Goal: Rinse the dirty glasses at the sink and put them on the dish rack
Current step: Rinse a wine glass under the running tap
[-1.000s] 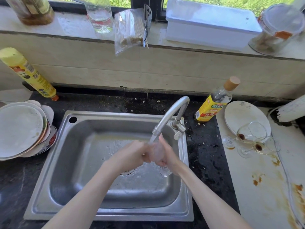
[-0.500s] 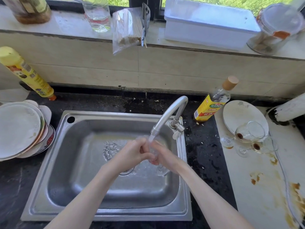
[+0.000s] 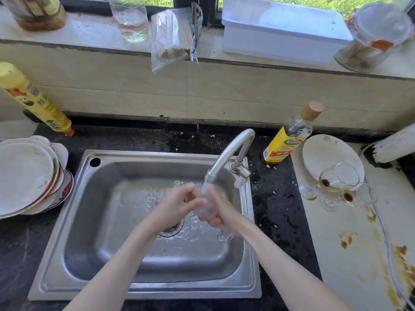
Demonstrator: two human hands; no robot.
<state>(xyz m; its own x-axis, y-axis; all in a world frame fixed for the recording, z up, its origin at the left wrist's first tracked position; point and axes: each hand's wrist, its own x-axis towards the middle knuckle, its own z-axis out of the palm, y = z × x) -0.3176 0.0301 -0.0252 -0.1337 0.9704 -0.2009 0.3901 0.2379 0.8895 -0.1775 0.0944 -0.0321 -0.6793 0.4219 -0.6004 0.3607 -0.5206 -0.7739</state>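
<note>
— Here, at the sink: what is in your fingers?

— A stemmed glass [image 3: 205, 208], clear and blurred by water. My right hand [image 3: 219, 212] is curled round its bowl and grips it under the tap [image 3: 226, 153]; the foot of the glass shows below my wrist, over the basin. My left hand [image 3: 179, 203] meets it from the other side, fingers bent, the tips touching the glass's rim. Whether they pinch it or only rub it, I cannot tell.

— And the water?

— Running. The stream falls from the spout straight onto the glass and my fingers, and it ripples across the floor of the steel sink [image 3: 74, 232] around the drain [image 3: 171, 227].

— The other glasses?

— To my right, on the pale stained counter [image 3: 350, 254], two dirty glasses [image 3: 339, 179] lie on their sides, touching, each with a dark brown spot of dregs in the bowl. One leans on the edge of a white plate [image 3: 323, 153]. A small clear cup [image 3: 308, 190] stands just beside them.

— Further out?

— A yellow-labelled bottle [image 3: 289, 138] with a tan cap stands behind the tap. On my left, a stack of used plates [image 3: 24, 176], and beyond it a yellow bottle [image 3: 33, 97] resting on its cap. On the window ledge: a water glass [image 3: 131, 21], a plastic bag of sticks [image 3: 173, 39], a white box [image 3: 283, 32], a jar [image 3: 377, 37].
</note>
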